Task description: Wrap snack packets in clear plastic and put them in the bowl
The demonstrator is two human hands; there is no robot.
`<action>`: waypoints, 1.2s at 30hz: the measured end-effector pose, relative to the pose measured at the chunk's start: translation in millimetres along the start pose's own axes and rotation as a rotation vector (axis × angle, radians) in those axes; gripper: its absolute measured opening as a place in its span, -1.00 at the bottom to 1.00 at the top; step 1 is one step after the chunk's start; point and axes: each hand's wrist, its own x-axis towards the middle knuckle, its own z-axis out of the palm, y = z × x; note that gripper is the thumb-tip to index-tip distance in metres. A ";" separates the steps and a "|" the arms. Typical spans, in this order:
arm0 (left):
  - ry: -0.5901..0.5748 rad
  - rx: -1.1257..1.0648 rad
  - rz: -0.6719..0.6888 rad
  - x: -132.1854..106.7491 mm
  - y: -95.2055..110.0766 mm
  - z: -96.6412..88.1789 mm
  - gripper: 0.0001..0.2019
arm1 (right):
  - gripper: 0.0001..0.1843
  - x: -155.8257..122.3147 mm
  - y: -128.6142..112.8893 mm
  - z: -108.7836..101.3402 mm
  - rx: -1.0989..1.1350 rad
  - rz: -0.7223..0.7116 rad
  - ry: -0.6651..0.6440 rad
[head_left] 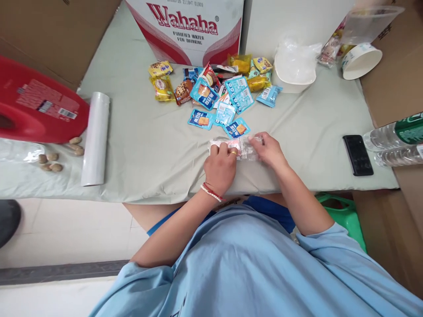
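Observation:
A clear plastic packet (243, 149) with pinkish-red markings lies flat on the cloth near the table's front edge. My left hand (220, 169), with a ring and red and white bracelets, has its fingers curled down onto the packet's left part, hiding some of it. At the packet's right end, my right hand (269, 149) pinches the clear film between thumb and fingers. Just beyond the packet lie blue snack sachets (237, 127), beside a heap of other wrapped snacks, among them a yellow-wrapped cake (163, 88) and a brown cookie packet (183, 91).
A Wahaha carton (191, 31) stands behind the snacks, with a white bowl (294, 75) to its right. A plastic roll (95, 138), walnuts (52, 156) and a red jug (42, 101) are at left. A phone (358, 155) and water bottles (390, 135) lie at right.

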 end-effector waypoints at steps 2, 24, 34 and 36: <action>0.029 0.001 0.018 -1.4 -1.1 3.1 -0.75 | -0.63 -3.8 -1.3 2.2 -0.014 -0.053 0.004; 0.233 -0.684 -0.233 7.1 -43.8 19.4 -0.64 | -0.79 -6.5 -30.2 65.2 -0.280 -0.624 0.003; 0.069 -0.496 -0.484 18.0 -40.2 24.3 -0.54 | -0.81 -24.6 -34.8 64.4 -0.054 -0.467 0.058; 0.135 -0.443 -0.400 14.3 -27.9 15.6 -0.62 | -0.77 -35.0 -37.7 62.1 0.106 -0.355 0.031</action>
